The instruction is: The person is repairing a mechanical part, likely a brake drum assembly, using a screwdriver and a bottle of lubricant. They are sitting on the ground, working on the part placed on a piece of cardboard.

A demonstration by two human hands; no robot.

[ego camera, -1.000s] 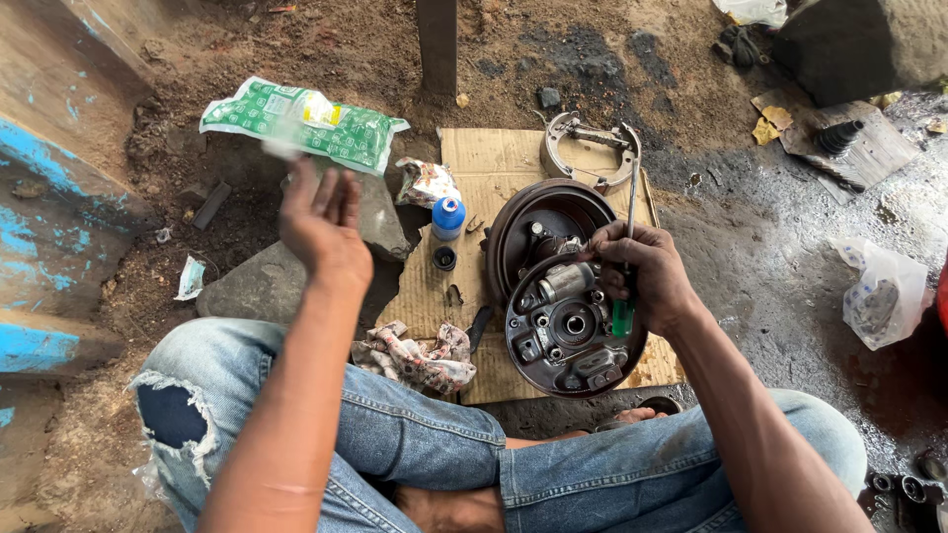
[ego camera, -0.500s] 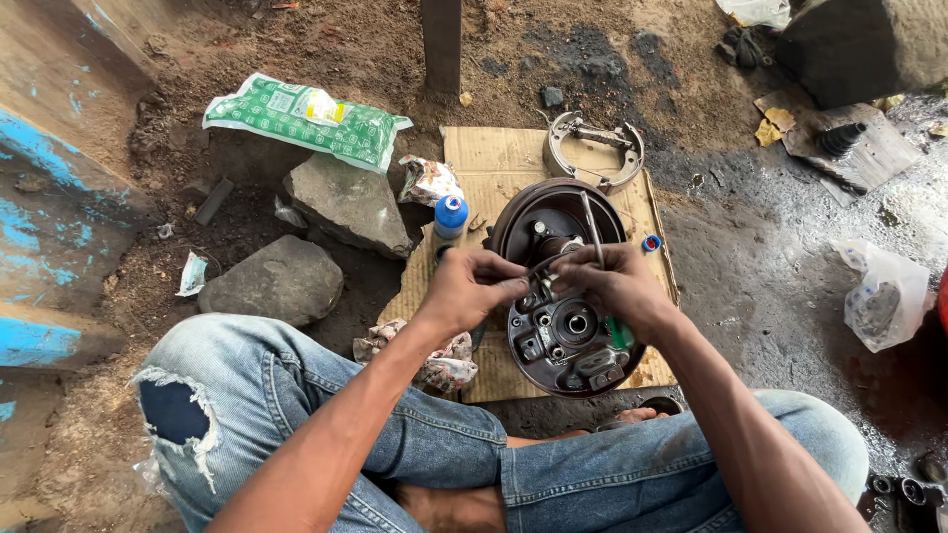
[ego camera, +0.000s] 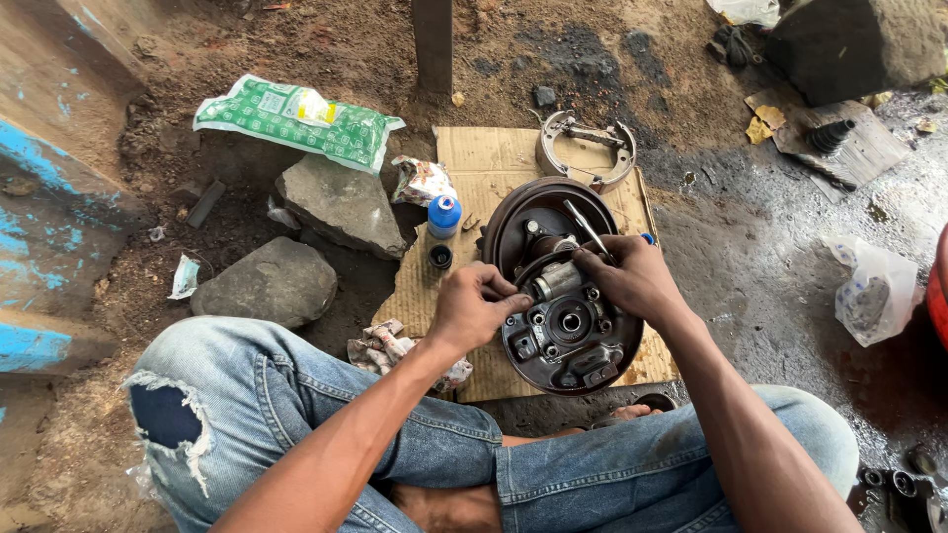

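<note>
Brake backing plate [ego camera: 570, 341], dark and round, is seen lying flat on a sheet of cardboard [ego camera: 494, 163] between the knees. At its centre a small metal cylinder [ego camera: 555, 280] is pinched from both ends, its long axis running from eight o'clock to two o'clock. The left hand [ego camera: 474, 308] is closed narrowly on the lower end, and the right hand [ego camera: 632, 276] on the upper end, a thin metal tool [ego camera: 585, 225] also gripped. Both hands are equally near. A brake shoe set [ego camera: 586, 148] lies at twelve o'clock, a blue-capped bottle [ego camera: 443, 215] at ten, rocks [ego camera: 341, 205] further at nine.
</note>
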